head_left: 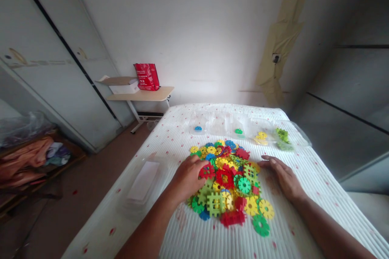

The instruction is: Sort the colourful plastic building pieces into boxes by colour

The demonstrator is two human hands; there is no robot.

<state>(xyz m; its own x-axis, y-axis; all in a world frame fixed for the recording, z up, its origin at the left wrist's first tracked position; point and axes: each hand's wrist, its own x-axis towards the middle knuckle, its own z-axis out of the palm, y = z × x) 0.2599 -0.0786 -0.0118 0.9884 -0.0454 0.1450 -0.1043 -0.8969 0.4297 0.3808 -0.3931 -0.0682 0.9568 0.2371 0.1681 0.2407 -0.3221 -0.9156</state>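
Note:
A heap of plastic interlocking pieces lies on the white bed cover (194, 247): notched discs such as a green disc (244, 185) and a yellow disc (266, 209), and square lattice pieces in red and lime green. At the heap's left side is my left hand (189, 175), its fingers bent and closed at the edge of a red lattice piece (207, 171); the fingertips are partly hidden. My right hand (284, 177) rests along the right edge of the heap, fingers stretched out near a yellow piece, holding nothing visible.
Clear containers stand behind the heap, with a blue disc (198, 128), a green disc (238, 131), yellow discs (261, 136) and lime pieces (282, 134) in them. Left of the heap lies a clear plastic box (123, 206). A side table (158, 94) carries a red bag (147, 77).

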